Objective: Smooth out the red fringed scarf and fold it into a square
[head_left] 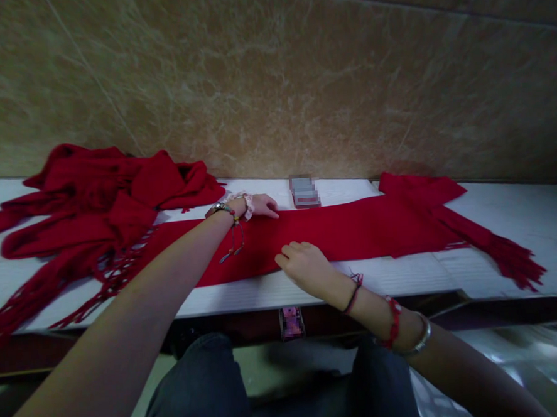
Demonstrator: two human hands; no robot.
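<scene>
A red scarf [355,229] lies stretched lengthwise along a white wood-grain ledge, with fringe at its left end and a folded, fringed part at its right. My left hand [262,206] is at the scarf's far edge, its fingers drawn together on the cloth. At the near edge, closer to me, my right hand [305,266] has its fingers curled onto the fabric. The fingertips of both hands are partly hidden. To the left is a loose heap of more red scarves [103,200] with tangled fringes.
A small pale, boxy object [304,191], blurred out, sits on the ledge [520,231] against the brown marbled wall [271,89]. Below the front edge hangs a pink blurred item [292,323]. My knees are under the ledge.
</scene>
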